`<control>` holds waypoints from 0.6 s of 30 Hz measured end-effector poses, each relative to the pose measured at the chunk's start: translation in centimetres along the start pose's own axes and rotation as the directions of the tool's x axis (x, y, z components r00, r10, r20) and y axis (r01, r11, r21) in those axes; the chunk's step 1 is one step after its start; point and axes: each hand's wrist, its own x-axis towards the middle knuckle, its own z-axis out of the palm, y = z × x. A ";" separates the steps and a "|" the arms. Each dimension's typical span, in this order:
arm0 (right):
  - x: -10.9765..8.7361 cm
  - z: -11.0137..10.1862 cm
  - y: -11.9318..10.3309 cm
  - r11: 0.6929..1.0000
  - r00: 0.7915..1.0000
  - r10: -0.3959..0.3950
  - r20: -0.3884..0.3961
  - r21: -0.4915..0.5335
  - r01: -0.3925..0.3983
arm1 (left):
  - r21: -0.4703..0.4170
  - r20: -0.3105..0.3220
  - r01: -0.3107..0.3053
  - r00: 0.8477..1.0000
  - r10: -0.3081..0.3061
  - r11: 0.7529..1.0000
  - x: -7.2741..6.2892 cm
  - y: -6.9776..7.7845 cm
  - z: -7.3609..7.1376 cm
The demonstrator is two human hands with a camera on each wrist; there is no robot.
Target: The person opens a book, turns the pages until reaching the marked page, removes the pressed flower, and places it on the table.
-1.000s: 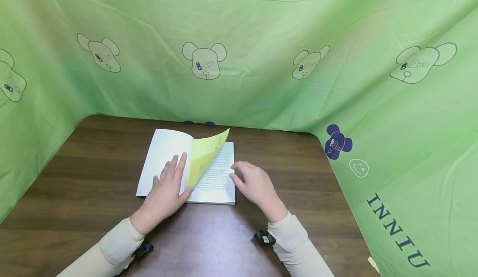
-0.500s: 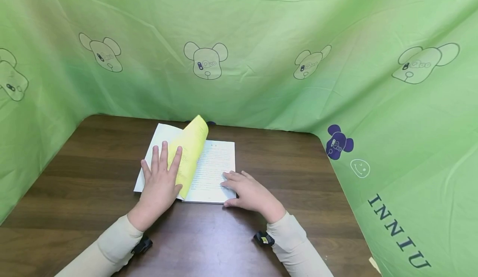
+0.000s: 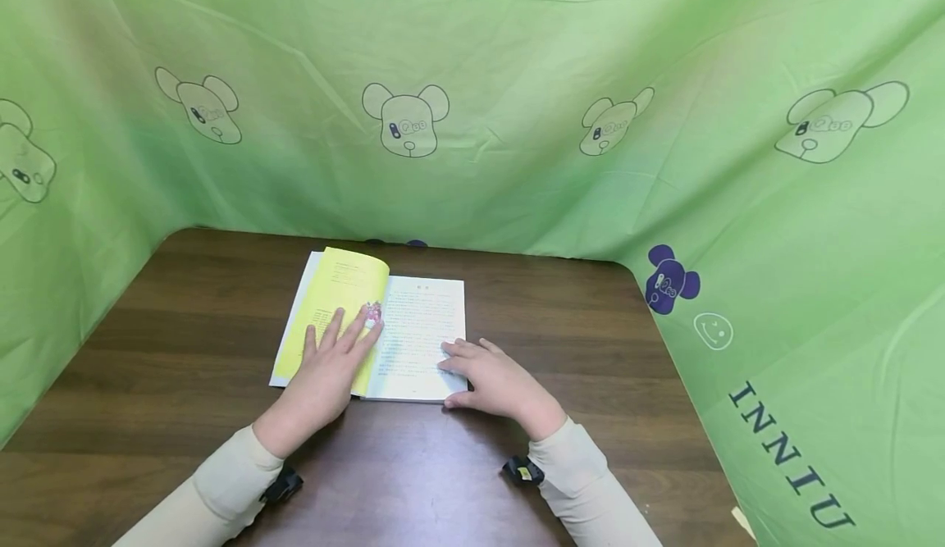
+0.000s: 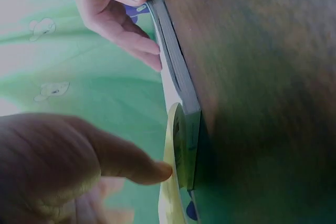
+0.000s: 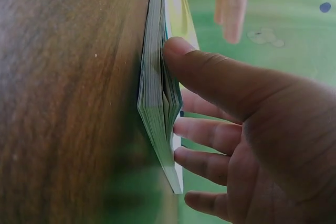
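Observation:
An open book [image 3: 413,317] lies on the wooden table, its white printed right page facing up. On the left side a yellow page [image 3: 350,276] lies over a white leaf that shows along the outer edge. My left hand [image 3: 321,375] rests flat on the yellow page with fingers spread, covering part of a small pink picture. In the left wrist view its thumb touches the yellow page [image 4: 169,195] near the fold. My right hand [image 3: 502,383] rests at the book's lower right corner, fingers on the white page. Its thumb [image 5: 181,48] lies against the page edges.
Brown table [image 3: 591,325] surrounds the book. A green cloth [image 3: 502,186] printed with bear heads hangs behind and at both sides. Black wrist devices sit under both cuffs, and a small pale scrap [image 3: 741,522] shows at the right table edge.
The yellow page has turned over from right to left and now lies flatter. My left hand lifted across onto it. The right hand moved slightly left onto the white page and stayed there.

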 end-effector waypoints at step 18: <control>-0.2 -0.5 0.3 0.999 0.999 -0.033 0.011 -0.031 0.033 | -0.044 0.213 0.045 0.976 -0.035 0.998 -0.2 0.0 -0.1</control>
